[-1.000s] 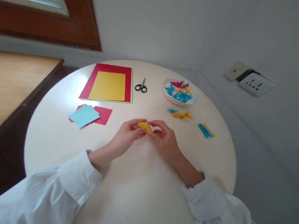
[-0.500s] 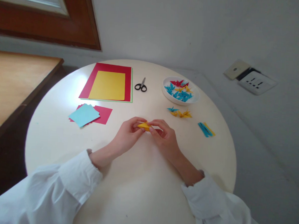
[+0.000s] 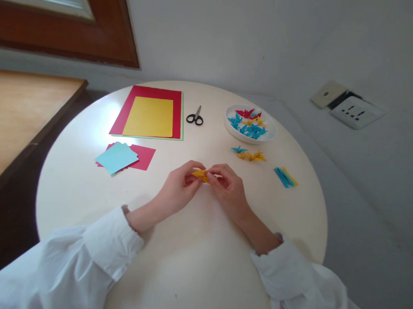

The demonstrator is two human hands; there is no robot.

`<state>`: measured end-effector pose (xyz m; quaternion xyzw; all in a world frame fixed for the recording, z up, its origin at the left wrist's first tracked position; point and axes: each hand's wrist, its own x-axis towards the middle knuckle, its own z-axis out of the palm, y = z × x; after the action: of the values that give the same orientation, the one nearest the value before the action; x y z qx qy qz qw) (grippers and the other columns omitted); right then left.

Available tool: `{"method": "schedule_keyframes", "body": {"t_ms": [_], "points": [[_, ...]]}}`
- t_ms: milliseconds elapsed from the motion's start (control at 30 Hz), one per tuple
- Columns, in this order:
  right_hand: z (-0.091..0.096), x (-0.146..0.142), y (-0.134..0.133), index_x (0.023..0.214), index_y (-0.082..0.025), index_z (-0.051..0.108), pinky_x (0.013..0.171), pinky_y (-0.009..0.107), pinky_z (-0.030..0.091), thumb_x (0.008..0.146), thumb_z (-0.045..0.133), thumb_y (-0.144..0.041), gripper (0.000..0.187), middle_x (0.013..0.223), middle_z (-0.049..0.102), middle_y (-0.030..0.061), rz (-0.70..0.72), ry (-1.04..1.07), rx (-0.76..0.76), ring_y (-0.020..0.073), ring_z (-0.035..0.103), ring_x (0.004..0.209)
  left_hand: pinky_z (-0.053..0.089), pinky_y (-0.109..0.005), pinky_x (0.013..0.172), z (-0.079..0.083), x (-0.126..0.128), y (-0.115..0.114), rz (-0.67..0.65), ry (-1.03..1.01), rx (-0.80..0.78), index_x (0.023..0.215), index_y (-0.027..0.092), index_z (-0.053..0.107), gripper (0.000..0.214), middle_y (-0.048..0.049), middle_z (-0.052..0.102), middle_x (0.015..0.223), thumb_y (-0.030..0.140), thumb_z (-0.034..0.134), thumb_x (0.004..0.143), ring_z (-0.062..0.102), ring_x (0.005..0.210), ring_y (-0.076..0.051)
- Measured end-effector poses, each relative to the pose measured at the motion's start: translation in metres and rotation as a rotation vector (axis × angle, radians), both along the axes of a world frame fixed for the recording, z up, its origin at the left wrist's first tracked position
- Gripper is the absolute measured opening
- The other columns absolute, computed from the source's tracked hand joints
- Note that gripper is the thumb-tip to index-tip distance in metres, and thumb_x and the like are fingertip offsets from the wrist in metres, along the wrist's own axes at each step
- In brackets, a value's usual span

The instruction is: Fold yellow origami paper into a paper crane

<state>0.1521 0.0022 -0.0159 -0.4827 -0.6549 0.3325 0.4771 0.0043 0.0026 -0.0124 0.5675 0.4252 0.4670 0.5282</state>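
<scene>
Over the middle of the round white table, a small folded yellow paper (image 3: 200, 173) is pinched between both hands. My left hand (image 3: 182, 183) is closed on its left part, thumb below and fingers behind. On the opposite side my right hand (image 3: 229, 188) grips it between thumb and index finger. The fingertips cover much of the paper, so its full shape is hidden. Beyond my right hand lie yellow folded paper cranes (image 3: 256, 156) and a blue paper crane (image 3: 239, 150).
A white dish (image 3: 250, 139) holds several red, blue and yellow cranes. Black-handled scissors (image 3: 195, 118) lie beside a yellow sheet (image 3: 149, 117) on red paper (image 3: 125, 118). Light blue squares (image 3: 116, 159) overlap red ones (image 3: 146, 158) at left. Blue and yellow strips (image 3: 284, 178) rest at right.
Both hands stay in nearly the same place. The yellow paper has tilted slightly, looks narrower between the fingers, and my fingertips have shifted a little on it.
</scene>
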Motion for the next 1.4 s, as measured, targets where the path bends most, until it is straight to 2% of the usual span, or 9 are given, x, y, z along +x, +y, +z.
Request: {"method": "schedule_keyframes", "body": {"t_ms": [133, 267, 467, 633, 867, 1033, 1167, 1400], "points": [[0.000, -0.001, 0.000, 0.075, -0.022, 0.061, 0.062, 0.028, 0.052, 0.080, 0.056, -0.027, 0.009, 0.084, 0.057, 0.0045, -0.010, -0.021, 0.021, 0.0165, 0.057, 0.080, 0.047, -0.025, 0.067, -0.001, -0.001, 0.000, 0.023, -0.014, 0.008, 0.078, 0.018, 0.063, 0.011, -0.0026, 0.066, 0.075, 0.011, 0.062, 0.070, 0.063, 0.073, -0.016], [0.000, -0.001, -0.001, 0.075, -0.022, 0.061, 0.064, 0.028, 0.053, 0.081, 0.055, -0.026, 0.009, 0.086, 0.057, 0.0050, -0.015, -0.042, 0.044, 0.0168, 0.057, 0.082, 0.047, -0.026, 0.067, 0.000, -0.002, 0.001, 0.044, 0.059, 0.027, 0.073, 0.018, 0.063, 0.004, -0.0035, 0.067, 0.072, 0.015, 0.061, 0.072, 0.064, 0.072, -0.018], [-0.003, -0.002, -0.001, 0.079, -0.021, 0.061, 0.067, 0.028, 0.054, 0.080, 0.057, -0.027, 0.007, 0.089, 0.057, 0.0052, 0.008, -0.014, 0.044, 0.0163, 0.058, 0.085, 0.048, -0.028, 0.066, -0.001, -0.003, 0.002, 0.050, 0.209, 0.070, 0.075, 0.016, 0.062, 0.007, -0.0049, 0.068, 0.074, 0.020, 0.056, 0.076, 0.064, 0.072, -0.018], [-0.008, -0.002, -0.001, 0.084, -0.022, 0.061, 0.075, 0.030, 0.055, 0.078, 0.060, -0.024, 0.007, 0.094, 0.059, 0.0050, 0.047, 0.037, 0.041, 0.0162, 0.060, 0.090, 0.048, -0.030, 0.065, -0.004, -0.005, 0.004, 0.063, 0.266, 0.132, 0.078, 0.016, 0.061, 0.009, -0.0054, 0.067, 0.075, 0.019, 0.053, 0.077, 0.063, 0.071, -0.018], [-0.008, -0.001, -0.001, 0.081, -0.020, 0.061, 0.080, 0.033, 0.054, 0.079, 0.058, -0.023, 0.005, 0.095, 0.062, 0.0071, 0.063, 0.098, 0.017, 0.0170, 0.062, 0.091, 0.047, -0.026, 0.061, -0.002, -0.005, 0.002, 0.011, 0.304, 0.213, 0.080, 0.016, 0.062, 0.011, -0.0042, 0.068, 0.074, 0.017, 0.051, 0.079, 0.061, 0.067, -0.015], [-0.005, -0.002, -0.003, 0.080, -0.019, 0.061, 0.077, 0.030, 0.054, 0.079, 0.058, -0.024, 0.006, 0.087, 0.065, 0.0053, 0.054, 0.120, -0.003, 0.0152, 0.063, 0.082, 0.050, -0.027, 0.066, -0.001, -0.003, 0.001, -0.013, 0.237, 0.178, 0.082, 0.016, 0.062, 0.011, -0.0061, 0.070, 0.080, 0.019, 0.052, 0.079, 0.065, 0.074, -0.017], [-0.003, -0.002, -0.003, 0.077, -0.019, 0.061, 0.070, 0.028, 0.053, 0.078, 0.058, -0.024, 0.005, 0.079, 0.065, 0.0033, -0.004, 0.115, 0.021, 0.0140, 0.062, 0.074, 0.051, -0.027, 0.066, 0.002, -0.002, 0.000, 0.014, 0.177, 0.112, 0.077, 0.016, 0.061, 0.009, -0.0055, 0.070, 0.075, 0.023, 0.056, 0.077, 0.066, 0.073, -0.017], [-0.002, 0.000, -0.004, 0.076, -0.019, 0.061, 0.068, 0.029, 0.050, 0.078, 0.058, -0.024, 0.006, 0.076, 0.063, 0.0030, -0.059, 0.053, 0.054, 0.0146, 0.060, 0.073, 0.051, -0.026, 0.062, 0.008, -0.001, 0.001, 0.064, 0.147, -0.018, 0.070, 0.015, 0.063, 0.010, -0.0049, 0.070, 0.070, 0.025, 0.062, 0.072, 0.066, 0.068, -0.016]]}}
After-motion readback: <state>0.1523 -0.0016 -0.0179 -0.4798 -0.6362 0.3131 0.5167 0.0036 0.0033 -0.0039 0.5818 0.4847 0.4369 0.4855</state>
